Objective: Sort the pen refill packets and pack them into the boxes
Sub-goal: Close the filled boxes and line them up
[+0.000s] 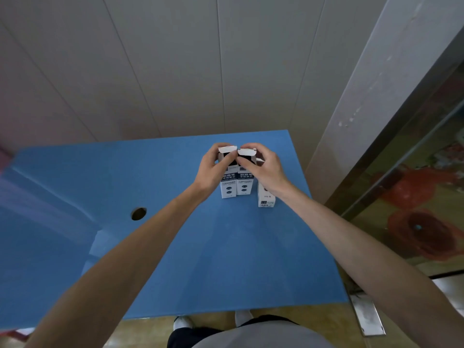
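Three white pen refill boxes stand upright on the blue table (175,259) near its far right corner. The left box (228,188) and the middle box (244,185) touch side by side, each with its top flap raised. My left hand (213,169) grips the top of the left box. My right hand (263,169) grips the top of the middle box, fingers at its flap. The third box (266,198) stands just to the right, partly hidden by my right wrist. No loose refill packets show.
A round cable hole (138,213) lies in the table left of my left forearm. A panelled wall stands behind the table. A glass door with red patterns (416,209) runs along the right edge. My feet show below the front edge.
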The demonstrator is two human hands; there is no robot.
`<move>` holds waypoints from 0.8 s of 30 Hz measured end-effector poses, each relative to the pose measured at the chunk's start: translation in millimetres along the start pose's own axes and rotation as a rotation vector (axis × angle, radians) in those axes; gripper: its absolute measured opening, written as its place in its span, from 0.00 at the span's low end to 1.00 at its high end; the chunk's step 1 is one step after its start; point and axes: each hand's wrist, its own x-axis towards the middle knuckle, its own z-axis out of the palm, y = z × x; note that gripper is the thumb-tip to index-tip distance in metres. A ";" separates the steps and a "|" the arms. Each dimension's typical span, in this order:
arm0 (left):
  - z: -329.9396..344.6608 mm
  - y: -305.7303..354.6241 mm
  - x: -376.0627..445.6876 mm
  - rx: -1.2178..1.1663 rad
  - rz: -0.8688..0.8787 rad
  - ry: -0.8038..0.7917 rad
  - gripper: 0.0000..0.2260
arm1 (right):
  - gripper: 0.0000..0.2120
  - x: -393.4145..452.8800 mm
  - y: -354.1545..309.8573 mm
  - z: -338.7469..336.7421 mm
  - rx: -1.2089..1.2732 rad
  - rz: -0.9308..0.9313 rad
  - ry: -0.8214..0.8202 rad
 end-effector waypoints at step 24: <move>2.1 -27.7 10.9 0.245 0.282 0.065 0.14 | 0.18 4.5 18.6 -4.4 -0.164 -0.148 -0.033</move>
